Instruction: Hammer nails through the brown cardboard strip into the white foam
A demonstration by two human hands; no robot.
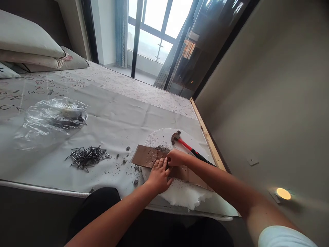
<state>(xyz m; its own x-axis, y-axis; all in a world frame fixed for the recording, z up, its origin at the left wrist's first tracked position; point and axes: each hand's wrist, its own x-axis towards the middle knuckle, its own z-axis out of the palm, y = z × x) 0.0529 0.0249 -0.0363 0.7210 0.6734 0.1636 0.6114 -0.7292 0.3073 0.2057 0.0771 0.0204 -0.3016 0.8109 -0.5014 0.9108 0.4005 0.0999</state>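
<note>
A brown board (145, 155) with rows of small holes or nail points lies on a broken white foam sheet (185, 197). My left hand (159, 175) rests on the board, its fingers stretched out and the thumb apart. Against its fingertips, my right hand (177, 157) is closed, with curled fingers at the board's surface. Something small and dark shows between the hands, too hidden to name. Beyond my right hand lies a claw hammer (189, 147) with a red and black handle, on the foam. A pile of loose nails (88, 157) sits left of the board.
Grey crumbs and chunks (135, 182) are scattered around the board. A clear plastic bag (51, 118) with dark contents lies at the left. Pale sheeting (123, 113) covers part of the mattress, with pillows (28, 34) behind. A wooden rail (208, 137) borders the right-hand wall.
</note>
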